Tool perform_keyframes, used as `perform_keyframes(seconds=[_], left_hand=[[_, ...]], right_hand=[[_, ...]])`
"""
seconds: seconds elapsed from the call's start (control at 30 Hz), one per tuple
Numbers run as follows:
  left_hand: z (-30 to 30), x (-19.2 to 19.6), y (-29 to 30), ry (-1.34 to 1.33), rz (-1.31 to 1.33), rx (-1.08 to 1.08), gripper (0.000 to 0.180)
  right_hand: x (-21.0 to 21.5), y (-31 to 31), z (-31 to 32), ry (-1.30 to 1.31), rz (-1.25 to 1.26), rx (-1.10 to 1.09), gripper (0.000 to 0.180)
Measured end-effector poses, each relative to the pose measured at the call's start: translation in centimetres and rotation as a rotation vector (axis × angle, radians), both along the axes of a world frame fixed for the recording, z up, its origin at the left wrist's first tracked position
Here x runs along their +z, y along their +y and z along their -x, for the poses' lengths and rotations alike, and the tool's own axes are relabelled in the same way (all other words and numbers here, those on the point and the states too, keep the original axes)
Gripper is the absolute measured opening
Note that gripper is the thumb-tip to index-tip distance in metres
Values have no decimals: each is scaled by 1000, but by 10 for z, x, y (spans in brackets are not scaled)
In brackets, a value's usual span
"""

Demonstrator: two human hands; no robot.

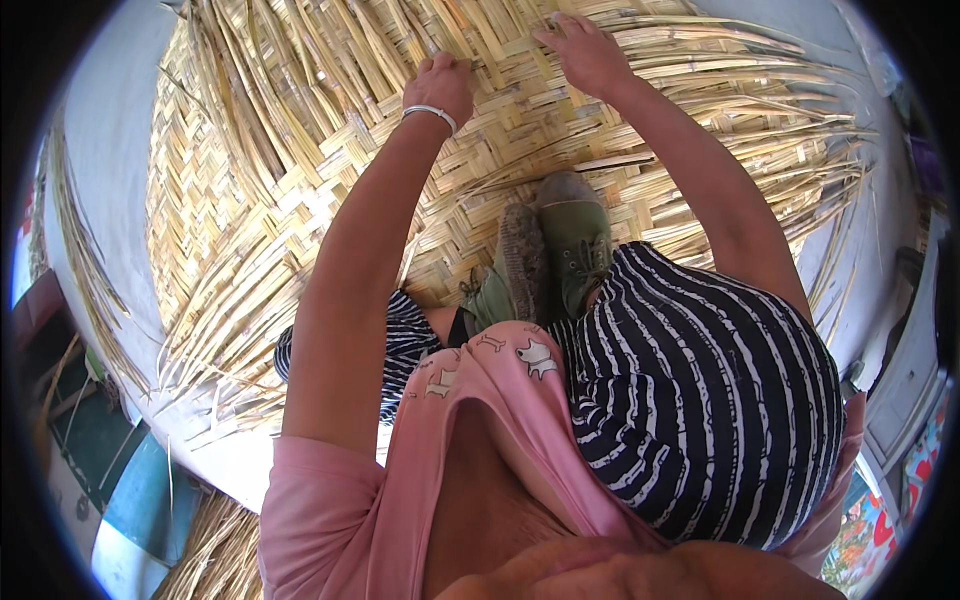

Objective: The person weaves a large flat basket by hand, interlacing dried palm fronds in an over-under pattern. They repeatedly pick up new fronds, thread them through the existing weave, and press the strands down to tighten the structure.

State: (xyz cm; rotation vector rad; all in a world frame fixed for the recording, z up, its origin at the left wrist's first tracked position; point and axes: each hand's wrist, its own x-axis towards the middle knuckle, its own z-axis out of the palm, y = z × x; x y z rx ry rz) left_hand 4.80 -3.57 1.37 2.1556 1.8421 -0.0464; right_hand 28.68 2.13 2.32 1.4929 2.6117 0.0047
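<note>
A woven mat of flat, straw-coloured cane strips (205, 205) spreads out before me, with long loose ends at its edges. My left hand (440, 88) rests on the weave near the far middle, its fingers curled down against the strips. Whatever lies under those fingertips is hidden. To the right and a little farther off, my right hand (588, 58) touches the mat with thumb and fingers apart. A bundle of unwoven strips (245, 95) fans out beyond my left hand. More loose strips (720, 62) run off to the right of my right hand.
My green laced shoes (585, 235) are on the mat between my arms. Pale floor (95, 190) shows around it. A pile of straw-like strips (215, 550) lies behind at the lower left, beside a blue and white object (145, 510).
</note>
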Motion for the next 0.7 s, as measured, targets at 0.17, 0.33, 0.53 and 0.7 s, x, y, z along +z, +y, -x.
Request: perform_keyframes(seconds=[0.17,0.33,0.53,0.7], left_hand=[[1,-6,2,4,-8,9,41],[-3,12,-14,151,9,-106,44],[4,-9,-109,-77,-209,-141,48],[8,10,-177,-121,-110,1,46]], right_hand=[[9,-11,8,168,-23,-35,39],[22,-17,13,65,53,-43,35],[-25,-40,-10,159,-242,77,42],[-11,-86,-31,246,-252,171,35]])
